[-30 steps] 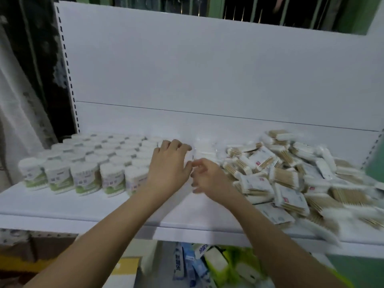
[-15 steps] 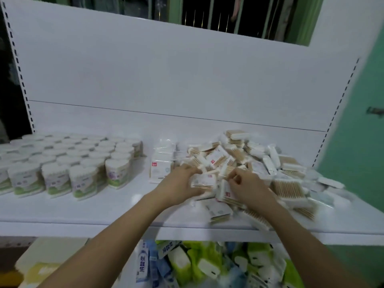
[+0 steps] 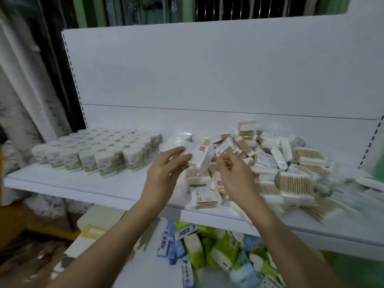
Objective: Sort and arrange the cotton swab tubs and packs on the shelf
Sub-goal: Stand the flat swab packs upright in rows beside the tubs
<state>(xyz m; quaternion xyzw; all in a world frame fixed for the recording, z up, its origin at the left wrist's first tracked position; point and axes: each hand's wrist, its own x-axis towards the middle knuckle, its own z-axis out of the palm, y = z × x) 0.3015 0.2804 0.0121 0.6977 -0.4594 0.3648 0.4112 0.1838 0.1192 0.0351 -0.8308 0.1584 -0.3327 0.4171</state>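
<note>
Crowding shelf [image 3: 62, 185], tubs [image 3: 97, 151], loose packs [image 3: 291, 173]

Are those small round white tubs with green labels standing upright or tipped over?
Upright: the round white tubs with green labels stand in neat rows on the white shelf, lids up.

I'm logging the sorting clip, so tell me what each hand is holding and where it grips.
Left hand holds a cotton swab pack by its left end. Right hand pinches another pack at its lower edge.
</note>
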